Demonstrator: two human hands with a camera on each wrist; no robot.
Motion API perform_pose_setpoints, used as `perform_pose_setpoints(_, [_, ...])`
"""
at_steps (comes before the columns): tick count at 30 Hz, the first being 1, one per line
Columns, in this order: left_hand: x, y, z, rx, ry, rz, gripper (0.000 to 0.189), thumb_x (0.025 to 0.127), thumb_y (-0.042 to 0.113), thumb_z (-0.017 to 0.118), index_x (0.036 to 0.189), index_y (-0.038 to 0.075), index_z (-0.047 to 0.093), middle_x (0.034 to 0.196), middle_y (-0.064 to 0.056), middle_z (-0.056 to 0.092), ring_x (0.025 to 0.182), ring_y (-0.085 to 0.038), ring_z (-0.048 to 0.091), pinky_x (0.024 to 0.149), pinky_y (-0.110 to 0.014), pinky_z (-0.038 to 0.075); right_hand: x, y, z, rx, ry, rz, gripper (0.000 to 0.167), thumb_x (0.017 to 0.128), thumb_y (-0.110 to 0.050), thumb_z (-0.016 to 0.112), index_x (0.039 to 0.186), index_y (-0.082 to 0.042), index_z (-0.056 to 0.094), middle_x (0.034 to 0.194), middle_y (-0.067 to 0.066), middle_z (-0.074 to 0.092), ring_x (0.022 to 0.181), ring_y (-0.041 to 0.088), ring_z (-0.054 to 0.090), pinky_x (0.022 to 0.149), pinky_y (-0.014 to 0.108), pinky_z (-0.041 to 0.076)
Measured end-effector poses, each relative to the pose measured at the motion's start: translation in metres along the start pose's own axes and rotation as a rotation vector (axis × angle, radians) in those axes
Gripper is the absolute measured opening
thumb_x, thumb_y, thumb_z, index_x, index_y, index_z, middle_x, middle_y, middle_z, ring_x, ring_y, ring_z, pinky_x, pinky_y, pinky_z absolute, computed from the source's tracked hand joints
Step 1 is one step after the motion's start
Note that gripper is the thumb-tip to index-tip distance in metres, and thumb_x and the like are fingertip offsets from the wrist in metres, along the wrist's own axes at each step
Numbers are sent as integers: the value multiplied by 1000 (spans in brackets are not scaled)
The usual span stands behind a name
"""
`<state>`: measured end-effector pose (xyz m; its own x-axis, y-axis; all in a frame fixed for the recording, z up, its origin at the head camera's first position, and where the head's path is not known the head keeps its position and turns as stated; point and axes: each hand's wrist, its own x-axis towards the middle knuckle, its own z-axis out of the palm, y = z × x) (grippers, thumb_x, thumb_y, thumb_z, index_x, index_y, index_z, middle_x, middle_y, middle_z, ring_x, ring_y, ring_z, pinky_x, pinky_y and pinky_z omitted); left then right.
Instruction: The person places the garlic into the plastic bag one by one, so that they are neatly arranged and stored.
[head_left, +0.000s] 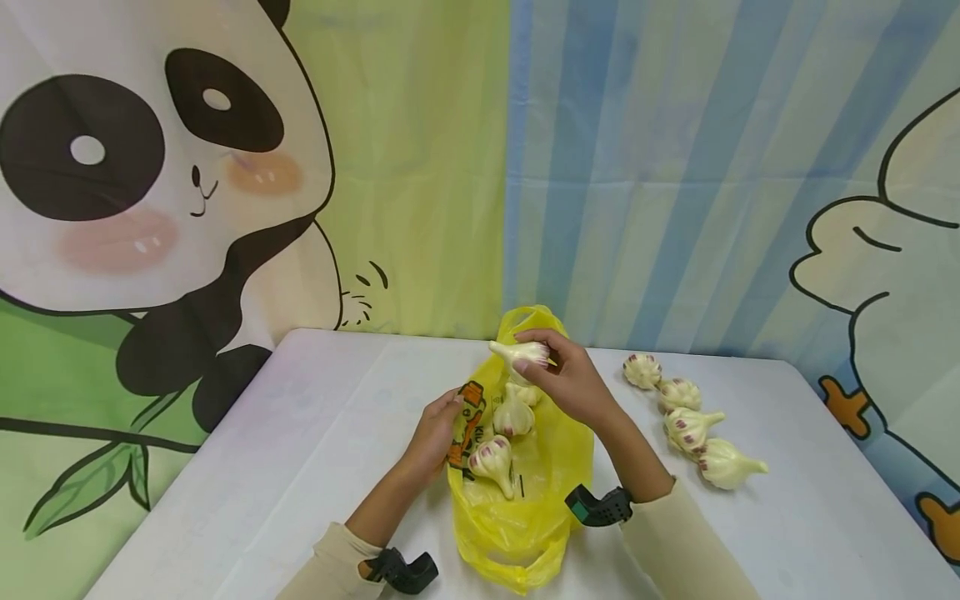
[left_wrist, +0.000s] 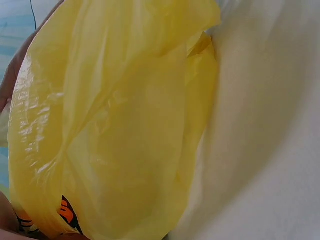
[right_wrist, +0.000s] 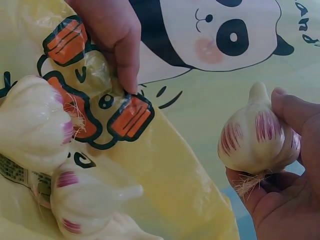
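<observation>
A yellow plastic bag (head_left: 558, 454) with an orange and black cartoon print lies on the white table. My left hand (head_left: 435, 437) pinches its left edge, thumb on top, as the right wrist view also shows. In my right hand (head_left: 573, 383), a garlic bulb (right_wrist: 257, 132) with purple streaks is gripped between thumb and fingers, held over the bag's far part. Several garlic bulbs rest on the bag, among them a near one (head_left: 492, 460) and a middle one (head_left: 513, 415); another behind is partly hidden. Yellow plastic fills most of the left wrist view.
To the right of the bag, several more garlic bulbs (head_left: 690, 429) sit in a slanting row on the white table (head_left: 337, 400). Behind the table hangs a cloth backdrop (head_left: 420, 167) with a printed panda and blue stripes.
</observation>
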<state>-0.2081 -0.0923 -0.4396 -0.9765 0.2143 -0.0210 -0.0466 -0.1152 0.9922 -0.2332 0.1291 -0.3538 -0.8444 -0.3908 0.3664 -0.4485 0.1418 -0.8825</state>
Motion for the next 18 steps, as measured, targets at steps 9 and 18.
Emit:
perform_pose_setpoints(9, [-1,1,0,-24,1,11,47,108,27,31,146,1,38,135,-20,50,123,-36,48,101,-48,41,1,12,6,-4,-14,65,35,97,-15,63,129,-4,55,118,16,52,93,30,60,72,33,56])
perform_pose_setpoints(18, [-2,3,0,-15,15,11,47,108,27,31,147,2,38,133,-17,52,122,-34,49,101,-46,41,-4,11,14,-27,-47,133,36,97,-5,60,129,7,52,116,20,53,91,29,60,78,48,55])
